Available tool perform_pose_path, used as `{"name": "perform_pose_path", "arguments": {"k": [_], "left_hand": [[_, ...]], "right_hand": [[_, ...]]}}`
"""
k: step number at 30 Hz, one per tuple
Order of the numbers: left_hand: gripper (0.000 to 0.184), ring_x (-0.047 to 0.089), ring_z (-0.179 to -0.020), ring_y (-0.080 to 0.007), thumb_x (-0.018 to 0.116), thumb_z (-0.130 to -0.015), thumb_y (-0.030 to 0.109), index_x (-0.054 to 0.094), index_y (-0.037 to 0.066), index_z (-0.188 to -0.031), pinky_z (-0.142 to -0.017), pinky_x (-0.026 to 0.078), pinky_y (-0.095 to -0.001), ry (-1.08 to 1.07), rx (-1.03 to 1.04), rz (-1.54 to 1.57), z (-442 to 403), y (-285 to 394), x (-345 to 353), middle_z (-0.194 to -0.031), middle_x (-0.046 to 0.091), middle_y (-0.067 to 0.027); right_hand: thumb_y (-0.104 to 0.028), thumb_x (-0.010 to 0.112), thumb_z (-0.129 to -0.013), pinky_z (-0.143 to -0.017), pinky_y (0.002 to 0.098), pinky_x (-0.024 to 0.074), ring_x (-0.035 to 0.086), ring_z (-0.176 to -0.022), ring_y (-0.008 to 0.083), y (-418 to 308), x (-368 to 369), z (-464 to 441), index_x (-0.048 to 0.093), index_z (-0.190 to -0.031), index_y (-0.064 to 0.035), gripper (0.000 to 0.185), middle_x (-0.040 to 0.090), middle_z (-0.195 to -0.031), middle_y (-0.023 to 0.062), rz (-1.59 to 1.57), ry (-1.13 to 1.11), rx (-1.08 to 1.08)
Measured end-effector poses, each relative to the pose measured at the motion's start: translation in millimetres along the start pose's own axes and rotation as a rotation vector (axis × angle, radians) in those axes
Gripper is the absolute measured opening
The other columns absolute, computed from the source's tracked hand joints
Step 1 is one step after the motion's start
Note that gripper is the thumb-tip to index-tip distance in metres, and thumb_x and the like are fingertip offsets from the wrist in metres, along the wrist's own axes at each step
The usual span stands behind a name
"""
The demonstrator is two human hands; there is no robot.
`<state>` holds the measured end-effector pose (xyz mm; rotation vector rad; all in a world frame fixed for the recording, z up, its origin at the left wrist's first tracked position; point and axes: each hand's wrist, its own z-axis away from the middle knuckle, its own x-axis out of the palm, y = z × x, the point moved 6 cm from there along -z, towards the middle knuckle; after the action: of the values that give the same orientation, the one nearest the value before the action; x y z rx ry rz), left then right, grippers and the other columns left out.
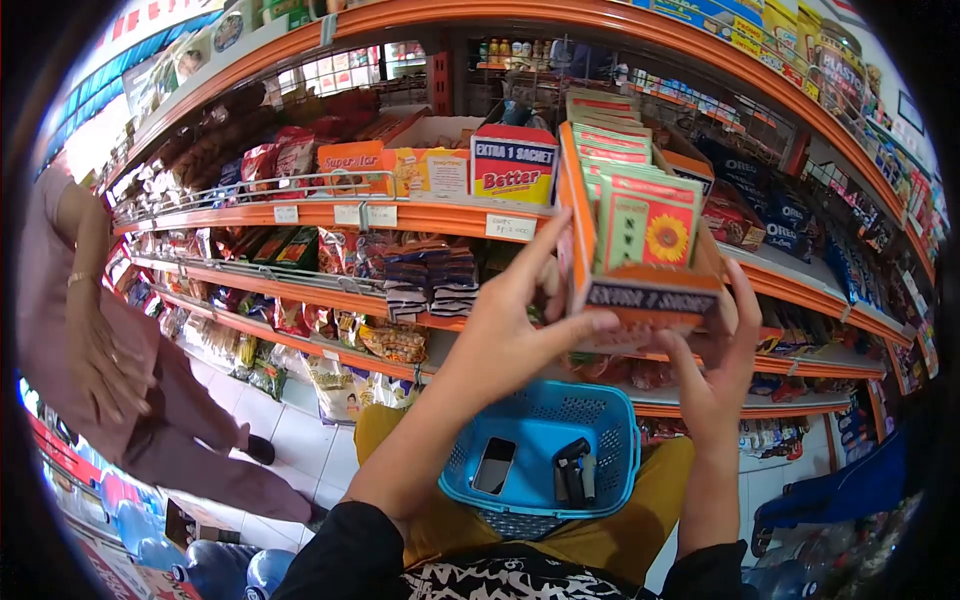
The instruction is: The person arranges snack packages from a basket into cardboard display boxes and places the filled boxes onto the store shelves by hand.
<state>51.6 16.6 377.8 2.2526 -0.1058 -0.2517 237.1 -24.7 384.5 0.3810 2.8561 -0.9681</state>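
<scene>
An open orange display box [650, 300], its front edge lettered "EXTRA 1 SACHET", is tilted toward me at the shelf. Green and red sachets [652, 222] with a sunflower picture stand in a row inside it. My left hand [515, 325] grips the box's left side, thumb across the front. At the lower right corner, my right hand [715, 370] supports the box with thumb and fingers. Just left of it on the shelf stands a "Better" box [513, 165]. Below my hands is a blue plastic basket [630, 450] holding a phone [494, 466] and a dark object [573, 475].
Orange-edged shelves [440, 217] packed with snacks curve across the view. A "Superstar" box [355, 165] and Oreo packs [790, 222] flank the box. A person [100, 330] stands close on the left. Large water bottles [215, 570] stand on the floor at lower left.
</scene>
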Motion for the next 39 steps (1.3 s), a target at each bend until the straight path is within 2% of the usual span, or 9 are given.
{"name": "perform_pose_path", "arguments": {"k": [2,6,11,15,22,24,29,33,39], "left_hand": [[0.077,0.041,-0.064,-0.0086,0.076,-0.071,0.017,0.035,0.003,-0.136,-0.063,0.039,-0.0227,0.088,-0.006,0.015,-10.6,-8.8,-5.8,-0.068,0.039,0.0007],[0.061,0.045,-0.068,-0.0087,0.074,-0.073,0.013,0.046,0.004,-0.127,-0.063,0.042,-0.0238,0.190,0.010,-0.146,-32.7,-24.4,-16.9,-0.076,0.044,-0.0008],[0.049,0.047,-0.099,-0.0320,0.067,-0.074,0.037,0.055,0.003,-0.108,-0.088,0.036,-0.0407,0.304,0.365,-0.687,-62.3,-25.8,-21.3,-0.096,0.052,-0.0134],[0.044,0.048,-0.095,-0.0320,0.064,-0.076,0.038,0.056,0.002,-0.101,-0.087,0.034,-0.0417,0.303,0.424,-0.808,-78.6,-60.1,-20.5,-0.099,0.054,-0.0139],[0.037,0.050,-0.076,-0.0290,0.064,-0.078,0.038,0.057,0.003,-0.085,-0.075,0.037,-0.0392,0.442,0.585,-0.889,-80.7,-89.0,-16.0,-0.082,0.057,-0.0112],[0.035,0.050,-0.074,-0.0276,0.064,-0.079,0.037,0.057,0.004,-0.088,-0.071,0.038,-0.0380,0.513,0.579,-0.922,-78.5,-100.0,-14.9,-0.081,0.057,-0.0102],[0.030,0.044,-0.071,-0.0223,0.064,-0.082,0.034,0.054,0.006,-0.082,-0.066,0.036,-0.0339,0.562,0.588,-0.904,-80.2,-105.2,-10.5,-0.075,0.049,-0.0045],[0.022,0.043,-0.074,-0.0221,0.069,-0.073,0.023,0.054,0.007,-0.077,-0.068,0.037,-0.0349,0.592,0.488,-0.889,-78.9,-105.2,-9.8,-0.074,0.046,-0.0027],[0.013,0.041,-0.078,-0.0219,0.062,-0.078,0.014,0.052,0.005,-0.079,-0.069,0.035,-0.0345,0.485,0.435,-1.001,-75.2,-107.2,-10.1,-0.080,0.040,-0.0059]], "right_hand": [[0.000,0.065,-0.078,-0.084,0.0347,0.0516,0.053,-0.110,0.0266,10.1,5.1,-11.3,0.028,-0.135,-0.0031,0.068,0.047,-0.126,0.0185,0.019,0.032,-0.004],[-0.002,0.066,-0.078,-0.084,0.0350,0.0509,0.053,-0.111,0.0251,29.9,17.7,-32.5,0.032,-0.133,-0.0028,0.065,0.051,-0.123,0.0187,0.023,0.054,-0.031],[-0.021,0.069,-0.079,-0.080,0.0354,0.0488,0.058,-0.101,0.0293,50.5,18.1,-59.7,0.042,-0.124,-0.0030,0.056,0.058,-0.112,0.0159,0.336,0.146,-0.154],[-0.025,0.071,-0.074,-0.069,0.0371,0.0473,0.056,-0.083,0.0295,67.8,20.7,-71.0,0.052,-0.111,-0.0022,0.048,0.060,-0.098,0.0127,0.614,0.214,-0.295],[-0.036,0.069,-0.074,-0.068,0.0351,0.0366,0.054,-0.078,0.0217,95.8,27.8,-84.2,0.057,-0.096,-0.0060,0.039,0.058,-0.084,0.0054,0.900,0.259,-0.323],[-0.037,0.069,-0.073,-0.070,0.0361,0.0354,0.053,-0.074,0.0210,109.7,26.1,-88.1,0.057,-0.092,-0.0060,0.038,0.056,-0.081,0.0048,0.898,0.274,-0.311],[-0.036,0.074,-0.068,-0.049,0.0321,0.0302,0.042,-0.054,0.0217,124.5,26.7,-89.6,0.057,-0.075,-0.0065,0.035,0.047,-0.061,0.0042,0.726,0.251,-0.303],[-0.032,0.077,-0.066,-0.047,0.0318,0.0254,0.038,-0.050,0.0192,126.8,27.3,-90.3,0.055,-0.069,-0.0100,0.032,0.040,-0.056,0.0002,0.740,0.247,-0.249],[-0.027,0.074,-0.071,-0.046,0.0293,0.0296,0.041,-0.049,0.0164,125.3,26.0,-90.2,0.049,-0.066,-0.0121,0.029,0.039,-0.056,-0.0007,0.767,0.205,-0.201]]}}
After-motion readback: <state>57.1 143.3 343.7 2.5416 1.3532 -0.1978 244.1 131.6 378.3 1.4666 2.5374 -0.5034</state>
